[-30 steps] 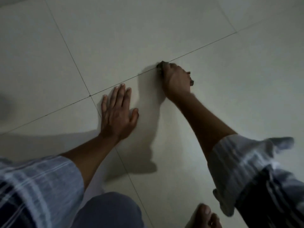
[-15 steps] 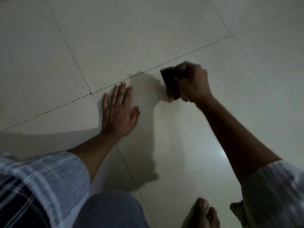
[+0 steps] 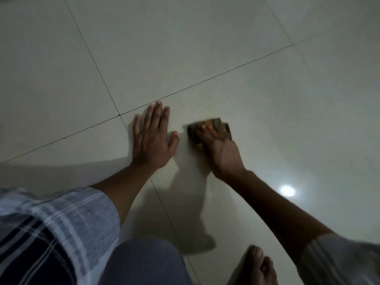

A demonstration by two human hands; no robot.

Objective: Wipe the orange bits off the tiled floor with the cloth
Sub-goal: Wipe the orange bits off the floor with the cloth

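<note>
Half the blurred cloth (image 3: pixel 213 128) hides under the right hand (image 3: pixel 223 155).

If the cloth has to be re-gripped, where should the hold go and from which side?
Take the cloth from above, pressing flat on its near half as the right hand does now. It lies low and flat on the floor, with no raised fold visible to pinch. Keep clear of the left hand.

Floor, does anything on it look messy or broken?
Nothing looks broken. The floor tiles look whole and mostly clean. The one odd spot is a small orange bit at the fingertips of the right hand, on the dark cloth it presses down. The left hand lies flat beside it.
</note>
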